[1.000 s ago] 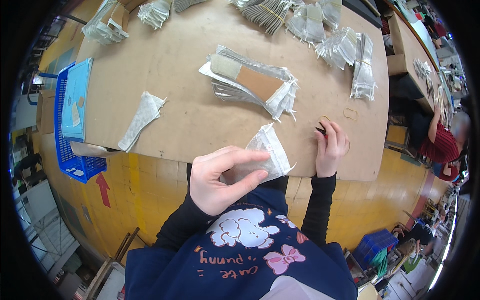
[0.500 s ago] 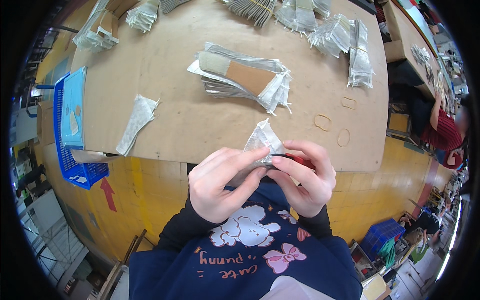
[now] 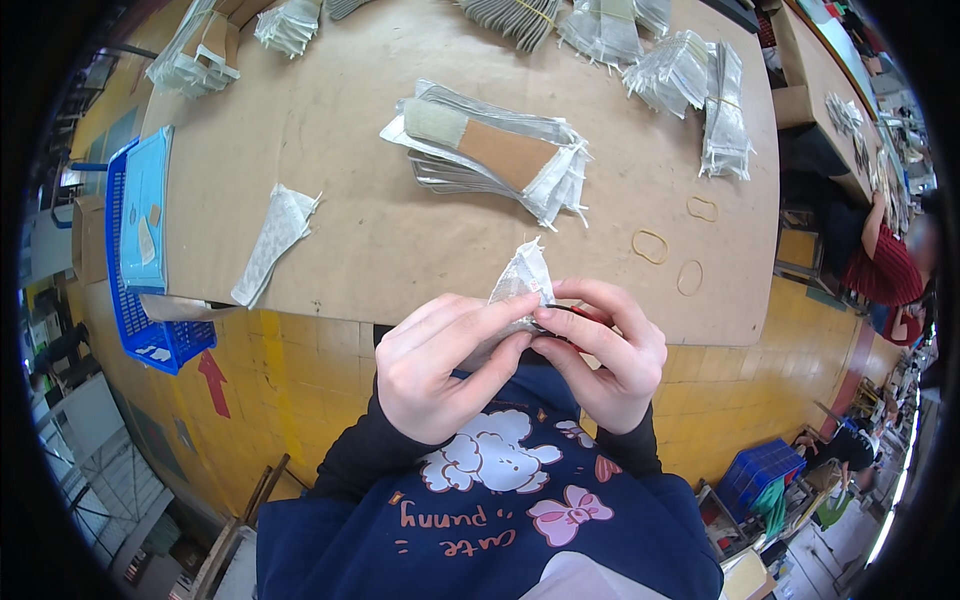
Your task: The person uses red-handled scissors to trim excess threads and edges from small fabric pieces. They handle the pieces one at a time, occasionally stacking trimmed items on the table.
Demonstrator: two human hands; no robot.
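A white, silvery fabric piece (image 3: 522,274) with loose threads at its tip stands up between my two hands, over the table's near edge. My left hand (image 3: 432,365) pinches it between thumb and forefinger. In my right hand (image 3: 612,362), closed fingers hold small red-handled snips (image 3: 596,319), mostly covered by the fingers. Their dark tip lies against the fabric's right edge, close to the left fingertips. Whether the blades are apart cannot be seen. Beyond my hands lies a stack of similar fabric pieces (image 3: 510,156), its top piece part tan and part grey-green.
A single white piece (image 3: 277,240) lies at left, near a blue basket (image 3: 190,338) at the table's side. Rubber bands (image 3: 650,246) lie on the right of the brown table (image 3: 370,220). Several bundles (image 3: 668,75) line the far side. Another person (image 3: 890,265) sits at right.
The fabric piece has turned slightly and shows a narrower upper part. My right fingers have shifted a little left with the snips. The whole view has moved slightly.
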